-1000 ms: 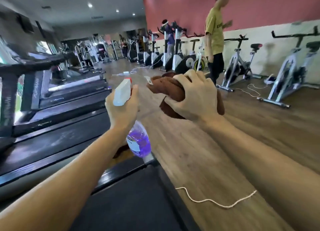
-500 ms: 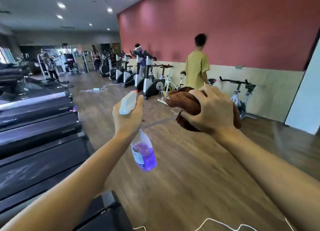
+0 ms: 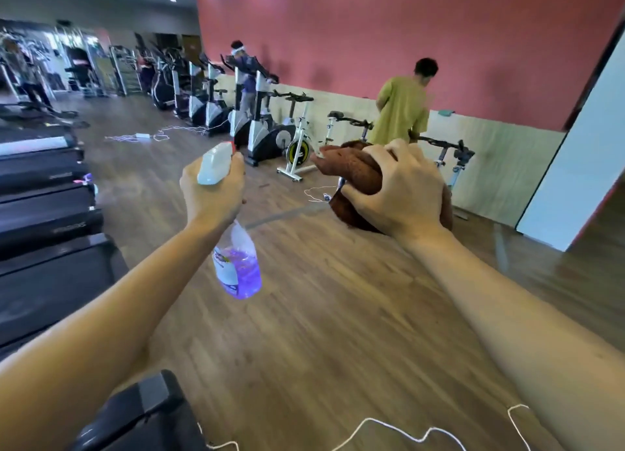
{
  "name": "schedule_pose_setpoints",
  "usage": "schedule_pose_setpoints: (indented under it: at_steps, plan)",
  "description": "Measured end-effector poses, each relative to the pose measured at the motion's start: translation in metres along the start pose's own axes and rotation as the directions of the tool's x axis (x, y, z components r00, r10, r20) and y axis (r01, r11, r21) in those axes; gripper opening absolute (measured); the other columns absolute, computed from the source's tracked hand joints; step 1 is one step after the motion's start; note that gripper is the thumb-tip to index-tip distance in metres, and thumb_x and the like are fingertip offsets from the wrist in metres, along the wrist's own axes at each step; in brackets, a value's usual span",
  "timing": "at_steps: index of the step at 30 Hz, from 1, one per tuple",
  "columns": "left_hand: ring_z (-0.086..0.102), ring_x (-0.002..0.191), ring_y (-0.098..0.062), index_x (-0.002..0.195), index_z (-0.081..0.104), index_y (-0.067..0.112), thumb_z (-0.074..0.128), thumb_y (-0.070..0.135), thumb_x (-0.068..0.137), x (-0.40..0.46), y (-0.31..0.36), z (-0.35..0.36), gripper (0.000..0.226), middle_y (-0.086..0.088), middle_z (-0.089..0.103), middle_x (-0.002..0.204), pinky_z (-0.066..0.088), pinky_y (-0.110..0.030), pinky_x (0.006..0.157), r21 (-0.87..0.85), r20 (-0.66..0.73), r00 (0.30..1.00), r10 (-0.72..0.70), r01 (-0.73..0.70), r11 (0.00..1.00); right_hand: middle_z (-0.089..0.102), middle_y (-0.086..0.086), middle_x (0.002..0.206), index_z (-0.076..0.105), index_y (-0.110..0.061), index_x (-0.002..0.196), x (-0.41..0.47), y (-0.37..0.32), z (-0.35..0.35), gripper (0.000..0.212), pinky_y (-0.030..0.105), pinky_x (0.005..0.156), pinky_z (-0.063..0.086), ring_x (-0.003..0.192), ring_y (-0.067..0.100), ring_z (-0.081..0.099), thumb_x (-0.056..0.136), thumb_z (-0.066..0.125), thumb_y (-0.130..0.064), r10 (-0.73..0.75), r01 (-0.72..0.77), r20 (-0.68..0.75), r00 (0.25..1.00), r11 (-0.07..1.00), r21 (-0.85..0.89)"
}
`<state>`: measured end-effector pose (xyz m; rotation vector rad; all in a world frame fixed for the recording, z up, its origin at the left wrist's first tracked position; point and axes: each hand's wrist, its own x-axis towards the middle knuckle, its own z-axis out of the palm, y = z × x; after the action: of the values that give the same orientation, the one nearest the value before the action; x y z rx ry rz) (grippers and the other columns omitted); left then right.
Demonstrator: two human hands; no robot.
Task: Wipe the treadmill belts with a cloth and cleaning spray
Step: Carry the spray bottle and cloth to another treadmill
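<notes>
Both hands are raised over a wood-plank floor. The left hand grips a spray bottle of purple liquid by its white trigger head; the right hand is closed around a bunched brown cloth. Black treadmill belts line the left edge. Exercise bikes stand along the red wall, with a person in a yellow-green shirt beside them. A white cord trails across the floor nearby.

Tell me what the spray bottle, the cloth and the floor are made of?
Bottle: clear, glossy plastic, it seems; purple liquid shows through, and the trigger head is matte white. Cloth: brown and fuzzy, probably towel-like fabric, bunched softly. Floor: wood-look planks with grain lines and slight sheen; wood or laminate, can't tell.
</notes>
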<state>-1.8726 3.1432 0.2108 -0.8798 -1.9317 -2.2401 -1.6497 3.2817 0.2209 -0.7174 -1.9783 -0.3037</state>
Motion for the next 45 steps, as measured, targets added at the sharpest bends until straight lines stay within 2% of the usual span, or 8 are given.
schedule_pose_setpoints:
  at_steps: [4, 15, 19, 26, 29, 33, 40, 45]
  plan:
    - [0.052, 0.058, -0.02, 0.089, 0.068, -0.004, 0.067, 0.028, 0.093, 0.047, -0.081, 0.033, 0.032, -0.008, 0.061, 0.075, 0.048, -0.021, 0.045, 0.011, -0.031, 0.996, -0.083, 0.083, 0.996, 0.065, 0.007, 0.111, 0.071, -0.023, 0.12, 0.01, 0.015, 0.104, 0.063, 0.049, 0.082, 0.051, 0.106, 0.034, 0.06, 0.079, 0.058, -0.07, -0.03, 0.024, 0.106, 0.994, 0.998, 0.057]
    - [0.051, 0.057, -0.021, 0.082, 0.062, -0.001, 0.067, 0.032, 0.09, 0.147, -0.237, 0.037, 0.035, -0.016, 0.058, 0.07, 0.05, -0.031, 0.047, 0.15, -0.186, 0.952, -0.244, 0.273, 0.95, 0.064, 0.002, 0.105, 0.072, -0.024, 0.113, 0.019, -0.003, 0.331, 0.06, 0.046, 0.079, 0.049, 0.1, 0.031, 0.06, 0.072, 0.061, -0.065, -0.065, -0.013, 0.35, 0.935, 0.976, 0.215]
    - [0.047, 0.058, -0.019, 0.075, 0.053, 0.008, 0.064, 0.045, 0.085, 0.178, -0.284, 0.015, 0.039, -0.001, 0.049, 0.061, 0.055, -0.054, 0.061, 0.24, -0.282, 0.916, -0.285, 0.355, 0.904, 0.065, 0.002, 0.103, 0.073, -0.024, 0.111, 0.038, -0.03, 0.411, 0.058, 0.047, 0.078, 0.05, 0.098, 0.033, 0.061, 0.071, 0.062, -0.064, -0.117, -0.006, 0.383, 0.916, 0.952, 0.306]
    - [0.051, 0.053, -0.018, 0.076, 0.062, 0.0, 0.068, 0.028, 0.091, 0.288, -0.373, -0.028, 0.033, -0.026, 0.06, 0.069, 0.049, -0.033, 0.052, 0.217, -0.48, 0.816, -0.322, 0.467, 0.857, 0.067, -0.001, 0.1, 0.074, -0.027, 0.11, 0.112, -0.118, 0.593, 0.057, 0.043, 0.078, 0.052, 0.099, 0.027, 0.063, 0.07, 0.059, -0.065, -0.385, 0.112, 0.406, 0.829, 0.825, 0.553]
    - [0.057, 0.055, -0.019, 0.08, 0.073, 0.011, 0.072, 0.032, 0.088, 0.348, -0.404, -0.048, 0.023, -0.016, 0.068, 0.07, 0.053, -0.038, 0.056, 0.154, -0.604, 0.731, -0.317, 0.498, 0.854, 0.068, 0.001, 0.103, 0.073, -0.027, 0.112, 0.165, -0.162, 0.675, 0.053, 0.042, 0.082, 0.051, 0.101, 0.028, 0.063, 0.073, 0.062, -0.062, -0.458, 0.132, 0.381, 0.803, 0.76, 0.636]
    - [0.053, 0.041, -0.011, 0.081, 0.071, -0.001, 0.068, 0.019, 0.095, 0.412, -0.42, -0.081, 0.025, 0.003, 0.058, 0.051, 0.046, -0.022, 0.048, 0.172, -0.668, 0.69, -0.279, 0.507, 0.844, 0.068, 0.002, 0.108, 0.072, -0.027, 0.114, 0.205, -0.233, 0.756, 0.052, 0.044, 0.085, 0.051, 0.103, 0.029, 0.062, 0.076, 0.064, -0.061, -0.572, 0.159, 0.364, 0.735, 0.667, 0.728]
    - [0.055, 0.046, -0.018, 0.081, 0.07, 0.005, 0.069, 0.037, 0.088, 0.48, -0.448, -0.166, 0.033, -0.005, 0.059, 0.054, 0.047, -0.03, 0.054, 0.188, -0.815, 0.557, -0.157, 0.511, 0.839, 0.068, -0.001, 0.112, 0.071, -0.031, 0.119, 0.22, -0.371, 0.841, 0.05, 0.045, 0.092, 0.049, 0.108, 0.027, 0.06, 0.079, 0.064, -0.061, -0.694, 0.125, 0.302, 0.654, 0.493, 0.861]
    - [0.058, 0.043, -0.014, 0.092, 0.064, 0.002, 0.069, 0.022, 0.096, 0.529, -0.48, -0.246, 0.021, -0.009, 0.058, 0.064, 0.047, -0.026, 0.051, 0.23, -0.863, 0.5, -0.077, 0.523, 0.821, 0.069, -0.001, 0.113, 0.072, -0.03, 0.118, 0.237, -0.477, 0.9, 0.047, 0.046, 0.092, 0.051, 0.108, 0.026, 0.061, 0.08, 0.07, -0.058, -0.715, 0.123, 0.237, 0.658, 0.413, 0.902]
